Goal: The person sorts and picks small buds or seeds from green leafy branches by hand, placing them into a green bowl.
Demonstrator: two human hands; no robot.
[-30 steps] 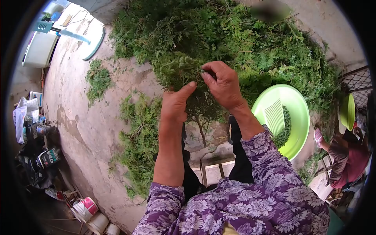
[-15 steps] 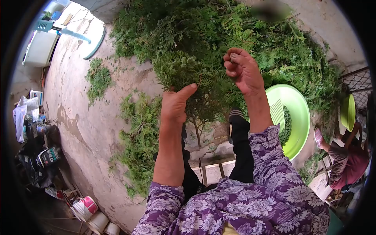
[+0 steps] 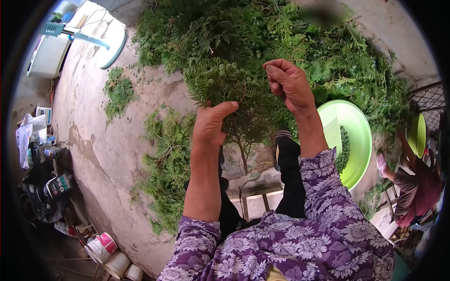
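Observation:
My left hand (image 3: 212, 122) is closed around a leafy evergreen branch (image 3: 224, 77), its thumb stretched along the sprigs. The branch carries scale-like leaves and pale green cones, and its bare woody stem points down toward my feet. Just right of the branch, my right hand (image 3: 291, 85) is raised with thumb and fingertips pinched together; whether anything small is between them I cannot make out. Beside my right forearm stands a lime-green basin (image 3: 360, 154) with a ridged, washboard-like part (image 3: 331, 132). Small green cones (image 3: 344, 152) lie inside it.
A large heap of cut evergreen branches (image 3: 356, 70) spreads ahead. Loose sprigs (image 3: 166, 168) lie on the floor at left, near a fan base (image 3: 114, 50). White buckets (image 3: 101, 247) stand lower left. Another person (image 3: 419, 192) sits at right beside a green basin (image 3: 416, 135).
My right hand has turned slightly and shifted a little left, its fingers still pinched. The held branch's stem has swung a little right. The other person's arm at right has moved.

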